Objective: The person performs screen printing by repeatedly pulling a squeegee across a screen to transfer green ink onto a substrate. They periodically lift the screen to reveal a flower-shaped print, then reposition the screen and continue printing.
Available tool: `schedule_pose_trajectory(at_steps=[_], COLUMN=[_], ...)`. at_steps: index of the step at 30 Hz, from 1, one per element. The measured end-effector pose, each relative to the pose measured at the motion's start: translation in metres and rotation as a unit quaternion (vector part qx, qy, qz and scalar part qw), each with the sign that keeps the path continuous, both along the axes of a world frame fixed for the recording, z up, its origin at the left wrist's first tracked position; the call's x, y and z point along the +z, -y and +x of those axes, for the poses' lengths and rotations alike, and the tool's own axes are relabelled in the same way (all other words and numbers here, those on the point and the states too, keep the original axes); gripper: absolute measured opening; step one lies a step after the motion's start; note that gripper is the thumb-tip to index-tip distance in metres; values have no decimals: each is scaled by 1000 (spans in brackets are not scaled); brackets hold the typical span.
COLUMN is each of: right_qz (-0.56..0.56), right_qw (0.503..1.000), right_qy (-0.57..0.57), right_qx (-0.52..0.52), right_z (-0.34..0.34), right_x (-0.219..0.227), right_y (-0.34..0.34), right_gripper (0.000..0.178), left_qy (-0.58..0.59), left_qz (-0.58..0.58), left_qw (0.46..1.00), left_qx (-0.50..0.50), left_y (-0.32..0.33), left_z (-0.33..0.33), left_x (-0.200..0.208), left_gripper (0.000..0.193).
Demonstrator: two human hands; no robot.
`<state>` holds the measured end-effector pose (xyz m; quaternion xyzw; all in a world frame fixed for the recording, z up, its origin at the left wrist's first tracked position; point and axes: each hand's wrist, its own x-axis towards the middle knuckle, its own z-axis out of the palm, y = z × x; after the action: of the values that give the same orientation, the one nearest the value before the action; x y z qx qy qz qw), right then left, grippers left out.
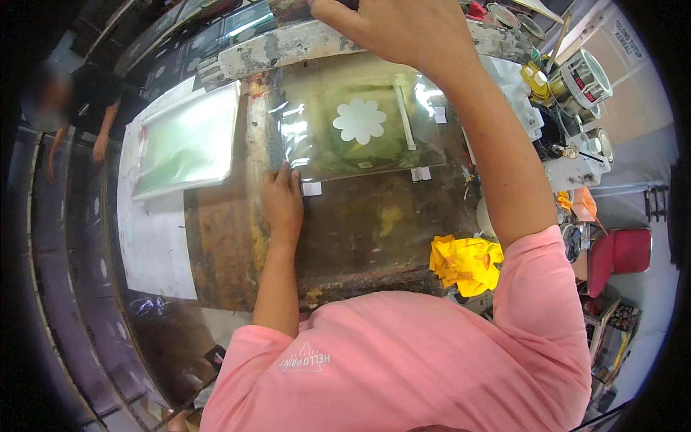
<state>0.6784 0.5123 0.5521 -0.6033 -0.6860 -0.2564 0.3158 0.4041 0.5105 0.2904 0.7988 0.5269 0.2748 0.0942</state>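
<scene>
A clear plastic sheet [302, 144] lies on the stained work table, with a pale flower shape [359, 122] showing at its middle. My left hand [281, 201] rests at the sheet's near left corner, fingers stretched forward and touching its edge. Small white tabs [312, 189] sit along the sheet's border. Beyond it, my right hand [396, 29] reaches over a paint-worn wooden frame bar [288, 52]. Its fingers are closed at the top edge beside a dark brown piece [289, 10]; what they grip is partly cut off.
A stack of clear sheets [188, 144] lies on white paper [155, 245] at the left. A crumpled yellow cloth [466, 265] sits near the table's right front. Paint cans [581, 79] and jars crowd the right side. Another person [97, 108] stands at the far left.
</scene>
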Motion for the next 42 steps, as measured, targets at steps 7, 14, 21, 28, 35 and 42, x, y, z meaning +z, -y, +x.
schedule_pose_trajectory(at_steps=[7,14,21,28,35,42], right_qz=[-21,4,-33,-10,-21,27], right_qw=[1000,1000,999,1000,1000,999], right_qy=[-16,-4,3,-8,-17,25], right_qx=[4,5,-10,-15,-11,-7], right_z=[-3,5,0,1,-3,6], right_x=[5,9,16,26,26,7], right_y=[5,-8,-8,-11,-11,-13], right_gripper=[52,54,53,52,45,50], left_qy=[60,73,163,125,90,-12], left_qz=[43,140,93,70,123,170], left_qw=[997,982,982,987,967,907], left_qx=[-33,-101,-22,75,204,386], left_y=[-26,-67,-83,-134,-179,-189], left_z=[37,77,9,-92,-237,-300], left_x=[53,125,117,144,118,91], left_gripper=[22,23,26,32,37,47])
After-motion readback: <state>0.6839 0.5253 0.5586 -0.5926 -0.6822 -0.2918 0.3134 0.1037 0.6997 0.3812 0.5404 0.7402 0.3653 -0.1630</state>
